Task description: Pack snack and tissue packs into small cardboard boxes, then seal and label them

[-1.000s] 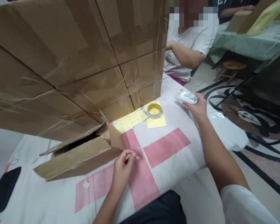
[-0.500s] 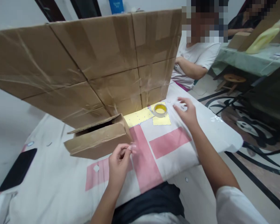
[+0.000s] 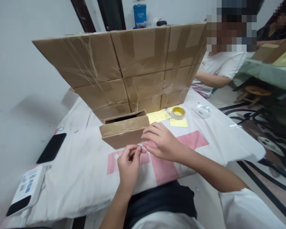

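Fingertips of the left hand (image 3: 130, 159) pinch something too small to identify; the right hand (image 3: 162, 142) rests open beside it, touching the small brown cardboard box (image 3: 125, 130) on the white-and-pink surface (image 3: 85, 171). Steadying the box likely helps.

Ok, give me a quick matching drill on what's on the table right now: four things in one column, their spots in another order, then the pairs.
Things:
1. tape roll
2. black phone
3. small cardboard box
4. white packet

Places:
A. far left of the table, near the wall
B. on the yellow sheet
C. just ahead of both hands, open at the top
D. right of the tape roll, on the white cloth

Pairs: 1-B, 2-A, 3-C, 4-D
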Motion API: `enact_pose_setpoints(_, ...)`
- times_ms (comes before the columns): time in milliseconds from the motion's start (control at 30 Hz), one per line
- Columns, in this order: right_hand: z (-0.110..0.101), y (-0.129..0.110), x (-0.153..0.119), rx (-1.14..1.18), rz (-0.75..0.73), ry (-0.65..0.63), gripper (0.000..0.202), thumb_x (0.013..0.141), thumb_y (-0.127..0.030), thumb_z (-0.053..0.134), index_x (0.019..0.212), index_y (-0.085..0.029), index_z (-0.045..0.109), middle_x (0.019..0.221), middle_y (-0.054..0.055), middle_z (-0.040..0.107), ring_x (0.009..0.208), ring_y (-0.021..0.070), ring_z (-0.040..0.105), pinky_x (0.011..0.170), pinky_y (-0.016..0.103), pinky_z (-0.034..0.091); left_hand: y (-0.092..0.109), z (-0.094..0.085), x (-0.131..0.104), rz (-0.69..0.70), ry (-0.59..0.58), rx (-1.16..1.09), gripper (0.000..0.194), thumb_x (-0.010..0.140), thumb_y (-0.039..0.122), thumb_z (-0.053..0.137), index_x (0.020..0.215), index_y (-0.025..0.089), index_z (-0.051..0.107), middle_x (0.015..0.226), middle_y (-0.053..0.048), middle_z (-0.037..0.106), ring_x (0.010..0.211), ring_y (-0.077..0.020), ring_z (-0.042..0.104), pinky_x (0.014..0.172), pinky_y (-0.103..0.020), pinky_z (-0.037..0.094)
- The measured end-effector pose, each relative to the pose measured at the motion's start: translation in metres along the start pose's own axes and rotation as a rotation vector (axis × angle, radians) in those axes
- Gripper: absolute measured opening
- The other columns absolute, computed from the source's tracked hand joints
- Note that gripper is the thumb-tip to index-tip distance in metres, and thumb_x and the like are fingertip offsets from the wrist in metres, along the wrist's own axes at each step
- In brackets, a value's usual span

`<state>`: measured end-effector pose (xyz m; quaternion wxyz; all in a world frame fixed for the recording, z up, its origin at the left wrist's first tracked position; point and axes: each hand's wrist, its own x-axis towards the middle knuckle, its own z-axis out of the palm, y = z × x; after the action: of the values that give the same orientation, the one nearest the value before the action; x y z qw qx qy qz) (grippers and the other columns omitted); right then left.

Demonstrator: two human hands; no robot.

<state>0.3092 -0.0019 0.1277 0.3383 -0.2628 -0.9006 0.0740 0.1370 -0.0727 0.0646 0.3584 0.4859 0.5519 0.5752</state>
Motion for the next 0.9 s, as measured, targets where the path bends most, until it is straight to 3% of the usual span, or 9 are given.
enact_pose_setpoints(200, 0.012, -0.003, 0.012, 0.129, -0.048, 0.040, 0.010, 0.098, -0.018, 0.058, 0.094, -0.023, 0.066, 0.099, 0.007, 0.071, 0.094, 0.0235, 0.060, 0.081, 0.042, 0.049, -0.004, -0.010, -0.005, -0.081, 0.012, 0.000, 0.029, 0.093, 0.050, 0.066, 0.097, 0.021, 0.063, 0.084, -0.006, 0.079, 0.073, -0.0182, 0.073, 0.068, -0.028, 0.054)
enact_pose_setpoints(300, 0.000, -0.001, 0.020, 0.210, -0.023, 0.134, 0.010, 0.099, -0.015, 0.058, 0.095, -0.023, 0.064, 0.094, 0.006, 0.069, 0.090, 0.0226, 0.061, 0.081, 0.041, 0.050, -0.011, -0.022, 0.002, -0.143, -0.005, 0.189, 0.037, 0.093, 0.054, 0.064, 0.111, 0.022, 0.061, 0.067, 0.000, 0.073, 0.064, -0.0199, 0.070, 0.065, -0.030, 0.051)
enact_pose_setpoints(400, -0.023, 0.001, 0.033, 0.138, 0.001, 0.196, 0.010, 0.099, -0.017, 0.058, 0.093, -0.024, 0.062, 0.098, 0.008, 0.069, 0.096, 0.0253, 0.060, 0.087, 0.045, 0.049, -0.013, -0.039, 0.026, 0.120, 0.179, 0.549, 0.028, 0.096, 0.049, 0.060, 0.104, 0.022, 0.065, 0.076, -0.005, 0.075, 0.073, -0.0229, 0.070, 0.075, -0.035, 0.052)
enact_pose_setpoints(467, -0.037, 0.004, 0.045, 0.111, 0.004, 0.115, 0.010, 0.100, -0.021, 0.057, 0.092, -0.025, 0.061, 0.106, 0.008, 0.067, 0.104, 0.0271, 0.058, 0.093, 0.047, 0.047, -0.009, -0.051, 0.050, 0.405, 0.272, 0.756, 0.029, 0.097, 0.043, 0.058, 0.112, 0.021, 0.069, 0.115, -0.014, 0.077, 0.106, -0.0296, 0.070, 0.095, -0.042, 0.049)
enact_pose_setpoints(533, -0.043, 0.007, 0.060, 0.139, 0.006, -0.010, 0.013, 0.102, -0.025, 0.054, 0.090, -0.025, 0.060, 0.113, 0.008, 0.065, 0.110, 0.0273, 0.055, 0.099, 0.048, 0.044, -0.001, -0.061, 0.076, 0.579, 0.200, 0.914, 0.045, 0.098, 0.040, 0.057, 0.138, 0.021, 0.060, 0.154, -0.016, 0.054, 0.144, -0.0360, 0.048, 0.115, -0.051, 0.037)
enact_pose_setpoints(633, -0.037, 0.017, 0.084, 0.218, -0.001, -0.205, 0.018, 0.103, -0.030, 0.051, 0.089, -0.023, 0.059, 0.120, 0.008, 0.064, 0.117, 0.0269, 0.052, 0.104, 0.049, 0.039, 0.007, -0.071, 0.103, 0.602, -0.062, 1.067, 0.071, 0.099, 0.039, 0.057, 0.162, 0.024, 0.029, 0.169, -0.011, 0.032, 0.159, -0.0356, 0.022, 0.126, -0.064, 0.011)
enact_pose_setpoints(700, -0.025, 0.025, 0.101, 0.278, -0.004, -0.314, 0.021, 0.104, -0.035, 0.051, 0.090, -0.022, 0.060, 0.123, 0.009, 0.063, 0.118, 0.0265, 0.050, 0.106, 0.049, 0.037, 0.006, -0.073, 0.109, 0.549, -0.203, 1.107, 0.077, 0.098, 0.039, 0.059, 0.164, 0.024, 0.023, 0.164, -0.011, 0.041, 0.156, -0.0348, 0.030, 0.126, -0.068, 0.005)
enact_pose_setpoints(767, -0.009, 0.036, 0.115, 0.306, 0.002, -0.385, 0.023, 0.103, -0.038, 0.051, 0.092, -0.021, 0.061, 0.125, 0.009, 0.061, 0.119, 0.0263, 0.050, 0.109, 0.050, 0.034, -0.001, -0.074, 0.108, 0.514, -0.267, 1.125, 0.074, 0.096, 0.037, 0.060, 0.162, 0.023, 0.029, 0.159, -0.011, 0.050, 0.151, -0.0340, 0.040, 0.127, -0.066, 0.012)
enact_pose_setpoints(900, 0.026, 0.058, 0.134, 0.232, 0.068, -0.453, 0.021, 0.100, -0.035, 0.052, 0.089, -0.020, 0.061, 0.127, 0.009, 0.060, 0.123, 0.0276, 0.047, 0.111, 0.053, 0.028, -0.013, -0.072, 0.099, 0.517, -0.229, 1.136, 0.075, 0.095, 0.029, 0.060, 0.162, 0.017, 0.029, 0.154, -0.014, 0.055, 0.148, -0.0318, 0.045, 0.126, -0.058, 0.022)
